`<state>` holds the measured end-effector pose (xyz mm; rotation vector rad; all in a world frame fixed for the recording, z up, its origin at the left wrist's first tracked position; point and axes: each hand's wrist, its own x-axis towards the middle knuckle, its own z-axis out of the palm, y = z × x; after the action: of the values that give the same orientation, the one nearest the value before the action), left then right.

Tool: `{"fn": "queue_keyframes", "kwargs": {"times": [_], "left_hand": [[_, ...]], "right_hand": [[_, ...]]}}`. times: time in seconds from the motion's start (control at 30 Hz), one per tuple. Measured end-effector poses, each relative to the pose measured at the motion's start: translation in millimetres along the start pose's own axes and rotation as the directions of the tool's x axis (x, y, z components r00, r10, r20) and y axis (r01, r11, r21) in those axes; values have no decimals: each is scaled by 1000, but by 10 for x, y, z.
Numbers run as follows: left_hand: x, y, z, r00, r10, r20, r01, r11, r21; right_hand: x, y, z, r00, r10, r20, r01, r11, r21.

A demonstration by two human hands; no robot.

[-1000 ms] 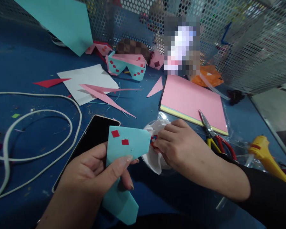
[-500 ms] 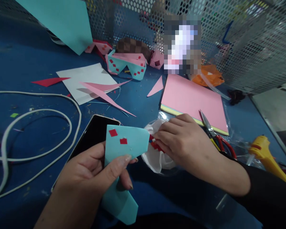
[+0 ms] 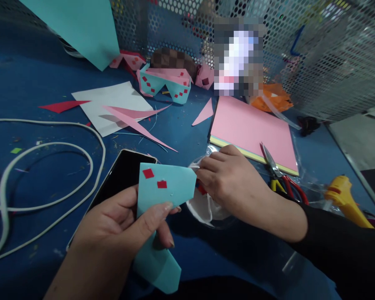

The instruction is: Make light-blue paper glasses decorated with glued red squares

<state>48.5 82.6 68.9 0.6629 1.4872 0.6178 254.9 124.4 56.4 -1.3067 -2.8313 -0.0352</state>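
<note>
In our left hand (image 3: 128,227) we hold the light blue cutout (image 3: 175,177), the thumb pressed on its front and the fingers behind; its lower part hangs beneath this hand. Two red squares (image 3: 148,173) lie on its upper part. Our right hand (image 3: 229,179) is bent narrow, with its fingers at the mouth of the round container (image 3: 201,214), just to the right of the cutout. We cannot tell if these fingers pinch anything, because the knuckles cover their tips.

We judge that the red bits (image 3: 202,190) inside the container could stick together, so that several come out at once, or one drops. The container could also tip, if the right wrist pushes on its rim. A tight left thumb could crease the cutout.

Beyond the right hand lies the pink paper stack (image 3: 253,127), and the scissors (image 3: 270,160) rest with their blades on it, near the forearm, where a sleeve could catch them. The yellow glue gun (image 3: 343,200) is farther right. Behind the left hand, the dark phone (image 3: 120,175) takes the space on the table (image 3: 187,139), and the white cable (image 3: 103,139) loops to its left.
</note>
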Motion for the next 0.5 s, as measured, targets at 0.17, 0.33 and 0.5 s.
{"fn": "queue_keyframes", "kwargs": {"times": [0.17,0.33,0.5], "left_hand": [[90,-107,-83,997,22,73,-23,1000,19],[123,-154,-137,993,55,108,-57,998,13],[92,-103,-85,989,86,124,-83,996,-31]], "right_hand": [[-6,-6,1,1000,-11,-17,10,1000,-16],[-15,-4,-38,999,32,7,-31,999,-13],[-52,32,-111,995,103,-4,-101,978,182]]}}
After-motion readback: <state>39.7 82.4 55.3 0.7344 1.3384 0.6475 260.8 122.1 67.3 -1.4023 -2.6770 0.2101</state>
